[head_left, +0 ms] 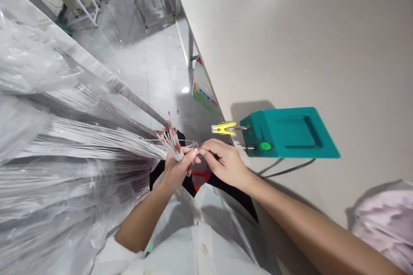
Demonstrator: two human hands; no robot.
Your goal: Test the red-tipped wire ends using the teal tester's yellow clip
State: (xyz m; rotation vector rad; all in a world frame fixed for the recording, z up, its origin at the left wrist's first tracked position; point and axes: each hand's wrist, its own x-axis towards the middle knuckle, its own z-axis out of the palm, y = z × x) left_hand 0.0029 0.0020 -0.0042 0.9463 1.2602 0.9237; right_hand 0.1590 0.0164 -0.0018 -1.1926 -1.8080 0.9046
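Note:
A bundle of thin white wires (172, 139) with reddish-brown ends is gripped in my left hand (177, 167). Its fingers are wrapped round the bundle, and the thumb points toward my other hand. My right hand (224, 161) is closed in a pinch at a small red-tipped wire end (198, 148), close to the left thumb. A few single wires loop between the bundle and my fingertips. To the right, on the table edge, stands a teal device (290, 133) with a green button (266, 146) and a yellow clip (224, 128) on a metal prong.
Many long white wires (97, 137) hang under clear plastic sheeting (29, 51) along a rail (129, 94) at left. A pale table (290, 51) spans the right side. Black cables (290, 168) run behind the device. Pink cloth (387, 223) lies at lower right.

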